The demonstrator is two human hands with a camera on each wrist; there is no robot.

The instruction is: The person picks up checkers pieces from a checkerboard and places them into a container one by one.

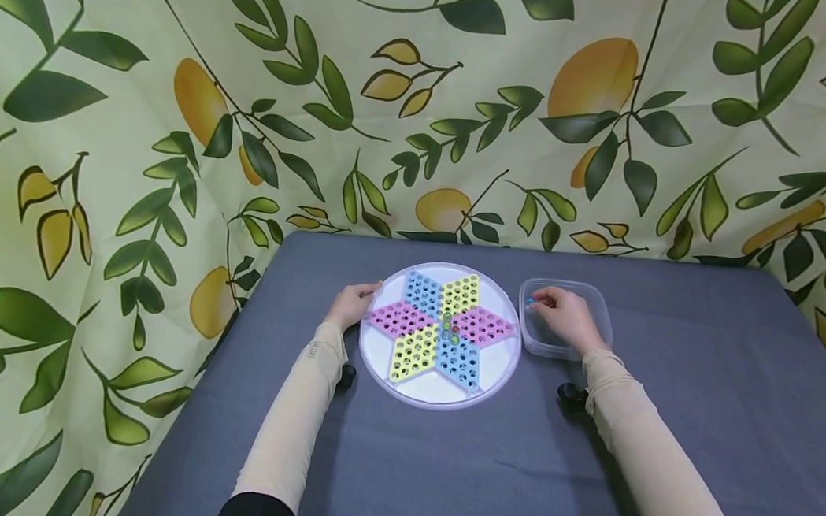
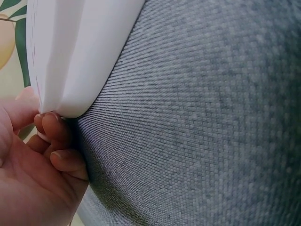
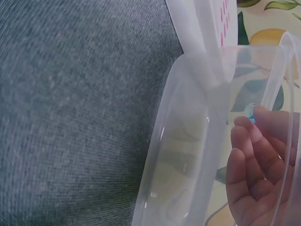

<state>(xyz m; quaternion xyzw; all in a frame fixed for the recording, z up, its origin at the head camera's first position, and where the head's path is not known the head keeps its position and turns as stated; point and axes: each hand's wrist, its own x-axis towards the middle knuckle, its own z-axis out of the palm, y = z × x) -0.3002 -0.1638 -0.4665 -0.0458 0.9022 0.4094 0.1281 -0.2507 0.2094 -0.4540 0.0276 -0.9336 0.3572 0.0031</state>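
A round white Chinese checkers board (image 1: 495, 366) with a blue, yellow and pink star lies on the table. Its rim is pinched on the left side by my left hand (image 1: 348, 305), thumb above and fingers curled below in the left wrist view (image 2: 51, 155). Several glass marbles (image 1: 447, 327) sit together at the star's centre. Just right of the board stands a clear plastic container (image 1: 546, 347). Over it, my right hand (image 1: 562, 313) pinches a clear marble with blue in it (image 3: 250, 111) between thumb and fingertips.
A grey cloth (image 1: 435, 472) covers the table. Behind and to the sides hangs a curtain (image 1: 424, 77) printed with leaves and fruit. A dark round object (image 1: 572, 397) shows below the right wrist, and another (image 1: 346, 377) by the left wrist.
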